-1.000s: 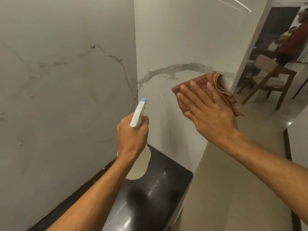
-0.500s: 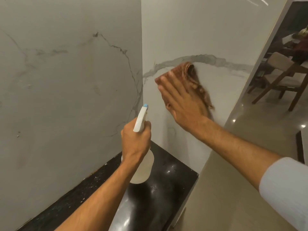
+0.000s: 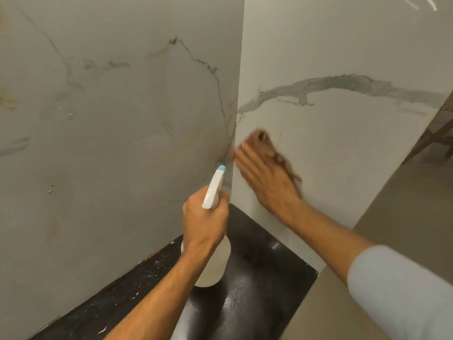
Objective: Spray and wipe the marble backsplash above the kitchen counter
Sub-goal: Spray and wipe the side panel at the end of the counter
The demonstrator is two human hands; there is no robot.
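Note:
White marble backsplash with grey veins fills the right wall, and a greyer marble panel covers the left wall; they meet in a corner. My right hand presses a brown cloth flat against the right panel, close to the corner, and it is blurred by motion. My left hand grips a white spray bottle with a blue nozzle tip, pointed up toward the corner. The bottle's round body hangs below my fist over the counter.
A glossy black counter runs along the base of both panels, with white specks near the left wall. Beige floor lies to the right, beyond the wall's end. A wooden chair leg shows at the far right.
My right hand has swept the cloth down and left across the right panel, from the grey vein toward the corner. The spray bottle has stayed roughly in place.

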